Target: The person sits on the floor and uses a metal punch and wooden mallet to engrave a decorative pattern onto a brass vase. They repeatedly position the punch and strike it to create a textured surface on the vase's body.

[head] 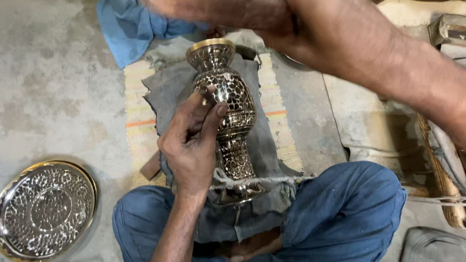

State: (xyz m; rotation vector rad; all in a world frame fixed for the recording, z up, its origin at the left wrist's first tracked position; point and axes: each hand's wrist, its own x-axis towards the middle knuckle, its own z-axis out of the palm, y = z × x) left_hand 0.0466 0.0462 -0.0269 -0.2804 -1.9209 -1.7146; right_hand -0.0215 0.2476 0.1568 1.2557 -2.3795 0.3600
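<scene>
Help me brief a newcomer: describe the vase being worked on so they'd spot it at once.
Start at the grey cloth spread over the striped mat in front of the seated person's knees. The vase lies on it, under the left hand. Unlike the flat round tray on the floor, it is tall, waisted and gold-rimmed.

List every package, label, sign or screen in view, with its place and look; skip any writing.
No labels, signs or screens show.
Nearest to a package: a small clear boxy container at the upper right edge, greyish, contents unclear.
The left hand rests on an engraved metal vase that bears only patterns.
</scene>
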